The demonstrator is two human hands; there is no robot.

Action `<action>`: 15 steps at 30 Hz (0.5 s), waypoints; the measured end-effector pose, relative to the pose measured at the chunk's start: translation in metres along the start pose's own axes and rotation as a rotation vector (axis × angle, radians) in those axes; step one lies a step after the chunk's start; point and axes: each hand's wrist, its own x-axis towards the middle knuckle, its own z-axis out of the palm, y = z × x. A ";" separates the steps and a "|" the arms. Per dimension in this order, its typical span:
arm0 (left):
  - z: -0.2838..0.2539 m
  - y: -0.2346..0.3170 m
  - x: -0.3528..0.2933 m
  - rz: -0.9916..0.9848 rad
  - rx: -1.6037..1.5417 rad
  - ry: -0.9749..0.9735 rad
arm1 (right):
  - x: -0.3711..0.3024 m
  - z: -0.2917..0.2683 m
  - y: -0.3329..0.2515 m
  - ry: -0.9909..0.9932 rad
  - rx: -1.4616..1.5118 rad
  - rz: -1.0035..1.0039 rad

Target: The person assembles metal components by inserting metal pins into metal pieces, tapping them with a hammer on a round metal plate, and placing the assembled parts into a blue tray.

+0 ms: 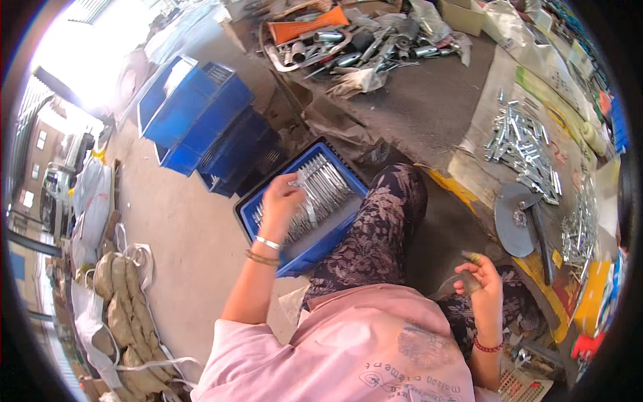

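My left hand (282,199) is over a blue plastic bin (303,256), closed in a pinch and slightly blurred. A bright slim metal rod (311,213) shows at its fingertips, tilted across the others. Rows of slim silver metal rods (329,182) lie side by side in the bin, which stands beside my knee. My right hand (483,280) is raised over my right thigh, fingers loosely curled and apart. Dark coverings show on its thumb and a fingertip, and I see nothing held in it.
Stacked blue bins (201,117) stand beyond the bin at left. On the workbench (429,100) are a heap of tools and metal parts (375,43), a pile of silver metal pieces (522,144) and a grey disc-shaped thing (516,221). Tan sacks (124,301) lie at far left.
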 end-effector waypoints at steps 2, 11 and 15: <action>-0.083 -0.089 0.031 0.006 0.239 0.217 | 0.005 0.001 -0.002 -0.031 0.000 0.011; -0.137 -0.141 0.042 -0.437 0.499 0.266 | 0.011 0.012 -0.003 -0.069 0.017 0.028; -0.140 -0.153 0.059 -0.446 0.654 0.250 | 0.010 0.009 -0.002 -0.073 0.018 0.035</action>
